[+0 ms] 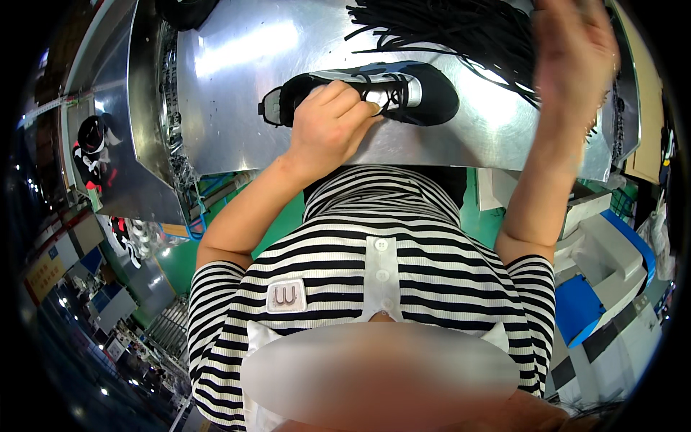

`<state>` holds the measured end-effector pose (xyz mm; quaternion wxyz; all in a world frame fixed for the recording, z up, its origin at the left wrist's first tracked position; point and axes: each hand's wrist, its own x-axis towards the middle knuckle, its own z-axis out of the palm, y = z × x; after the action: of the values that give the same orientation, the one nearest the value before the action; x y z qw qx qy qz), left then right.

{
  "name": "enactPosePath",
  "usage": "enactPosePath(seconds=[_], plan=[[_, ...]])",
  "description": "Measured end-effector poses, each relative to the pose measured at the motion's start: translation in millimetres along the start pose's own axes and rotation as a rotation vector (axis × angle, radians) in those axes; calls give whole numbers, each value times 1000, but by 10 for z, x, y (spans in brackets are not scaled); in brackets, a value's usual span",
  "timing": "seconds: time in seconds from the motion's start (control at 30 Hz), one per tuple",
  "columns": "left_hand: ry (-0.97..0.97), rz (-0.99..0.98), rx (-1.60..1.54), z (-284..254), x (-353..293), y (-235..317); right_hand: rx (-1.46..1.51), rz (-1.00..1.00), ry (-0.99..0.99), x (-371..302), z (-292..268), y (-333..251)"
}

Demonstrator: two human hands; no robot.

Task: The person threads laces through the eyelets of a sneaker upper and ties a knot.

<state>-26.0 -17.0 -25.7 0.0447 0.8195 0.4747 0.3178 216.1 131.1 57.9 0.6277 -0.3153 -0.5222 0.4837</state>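
Observation:
A black shoe (pixel 432 93) with grey and white parts lies on the metal worktop, its toe pointing right and a pull loop at its heel on the left. Black shoelace (pixel 393 93) crosses the white tongue in the front part of the opening. My left hand (pixel 335 121) rests over the shoe's collar, fingers closed in a pinch on the shoelace beside the tongue; the palm hides part of the opening. Raised at the far right, my right hand (pixel 574 61) is smeared by motion, beside a bundle of loose black laces (pixel 461 29). Whether it holds anything is not visible.
The shiny metal worktop (pixel 223 122) has raised side edges. Another black item (pixel 186 11) is cut off at the far left. A metal side bin (pixel 122 169) stands left, with shoe parts near it. Blue and grey plastic boxes (pixel 601 270) stand at my right.

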Motion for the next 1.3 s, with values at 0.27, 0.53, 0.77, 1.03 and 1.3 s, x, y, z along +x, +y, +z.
enactPosePath(seconds=[0.27, 0.53, 0.77, 1.03, 1.3], plan=[[-209, -334, -188, -128, -59, 89, -64, 274, -239, -644, 259, 415], [200, -634, -327, 43, 63, -29, -7, 592, -498, -1025, 425, 719], [243, -764, -451, 32, 16, -111, 260, 695, -1032, -745, 361, 338], [151, -622, -413, 63, 17, -72, -267, 398, -461, -864, 651, 694], [227, -703, -517, 79, -52, -118, -41, 708, -528, -834, 597, 472]])
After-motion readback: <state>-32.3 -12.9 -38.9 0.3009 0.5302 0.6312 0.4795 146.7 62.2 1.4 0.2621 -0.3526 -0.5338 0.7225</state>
